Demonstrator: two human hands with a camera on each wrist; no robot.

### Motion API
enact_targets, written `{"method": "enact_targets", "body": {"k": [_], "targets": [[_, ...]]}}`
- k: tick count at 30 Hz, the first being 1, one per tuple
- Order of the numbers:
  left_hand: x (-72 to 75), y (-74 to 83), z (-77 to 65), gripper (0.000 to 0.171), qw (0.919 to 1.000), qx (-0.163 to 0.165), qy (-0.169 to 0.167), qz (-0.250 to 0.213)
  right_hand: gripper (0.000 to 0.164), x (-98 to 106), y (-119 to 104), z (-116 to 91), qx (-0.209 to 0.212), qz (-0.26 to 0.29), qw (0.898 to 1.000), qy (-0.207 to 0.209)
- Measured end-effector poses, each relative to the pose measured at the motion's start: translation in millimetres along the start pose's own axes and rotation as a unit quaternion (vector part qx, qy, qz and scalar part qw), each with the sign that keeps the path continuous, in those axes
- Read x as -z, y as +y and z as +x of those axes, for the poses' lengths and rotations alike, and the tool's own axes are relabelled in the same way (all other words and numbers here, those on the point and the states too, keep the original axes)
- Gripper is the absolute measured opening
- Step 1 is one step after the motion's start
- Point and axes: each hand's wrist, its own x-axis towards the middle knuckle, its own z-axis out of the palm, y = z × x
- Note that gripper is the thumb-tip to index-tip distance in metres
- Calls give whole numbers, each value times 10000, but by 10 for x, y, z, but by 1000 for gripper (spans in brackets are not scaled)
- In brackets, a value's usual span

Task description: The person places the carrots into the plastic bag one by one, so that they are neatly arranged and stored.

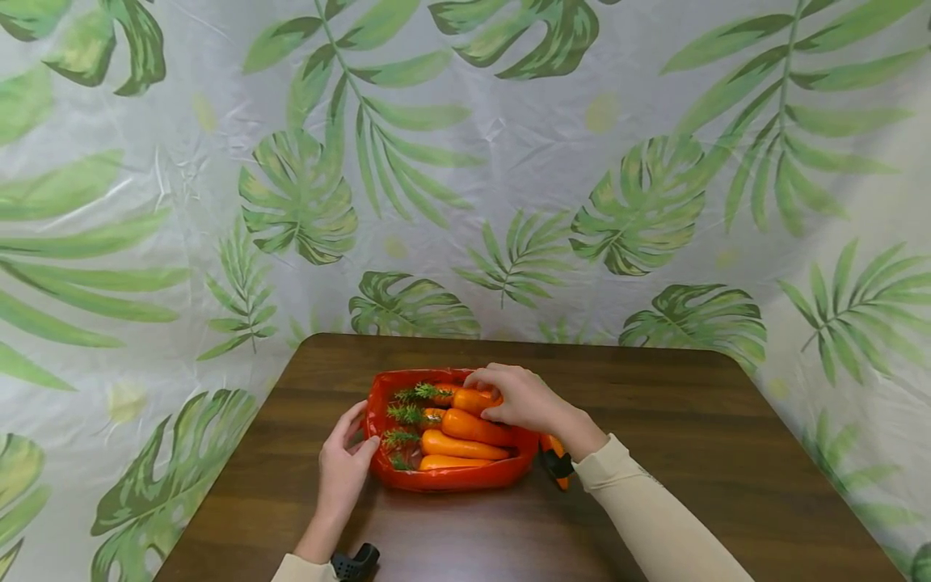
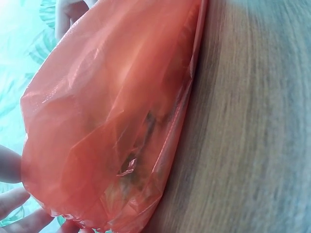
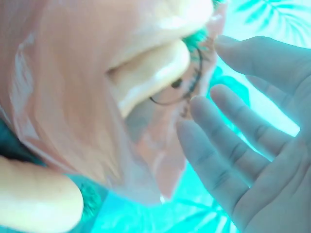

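Note:
A red plastic bag (image 1: 454, 480), its mouth spread wide like a tray, holds several orange carrots (image 1: 465, 447) with green tops toward the left. My left hand (image 1: 343, 469) is at the bag's left end, thumb by the rim and fingers along the outside. Over the far right part of the bag, my right hand (image 1: 529, 402) reaches in above the farthest carrot. In the right wrist view its fingers (image 3: 209, 155) are spread and loosely bent beside the bag's edge, with nothing gripped. The left wrist view shows translucent bag film (image 2: 107, 97) covering most of the contents.
Another carrot (image 3: 39, 196) lies outside the bag, partly hidden under the right wrist in the head view. The dark wooden table (image 1: 655, 453) extends around the bag. Behind it hangs a leaf-patterned curtain (image 1: 509, 178). A black wrist camera (image 1: 356, 562) sits at my left wrist.

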Motion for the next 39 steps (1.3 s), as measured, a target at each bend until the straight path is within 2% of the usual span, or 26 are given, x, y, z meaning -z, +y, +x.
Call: {"method": "enact_targets", "body": {"k": [8, 14, 22, 30, 39], "targets": [[8, 12, -10, 54, 10000, -4, -75, -42, 46, 172, 59, -179, -517, 78, 9969, 588], [0, 9, -5, 55, 10000, -4, -34, 85, 46, 244, 101, -272, -938, 335, 9925, 712], [-9, 5, -5, 55, 9999, 18, -38, 129, 48, 350, 157, -424, -1260, 679, 9861, 841], [-16, -19, 1, 55, 9999, -24, -20, 128, 48, 353, 303, -550, -1536, 824, 9789, 1063], [-17, -25, -1, 54, 9999, -14, 11, 163, 48, 270, 450, -703, -1598, 946, 9740, 1297]]}}
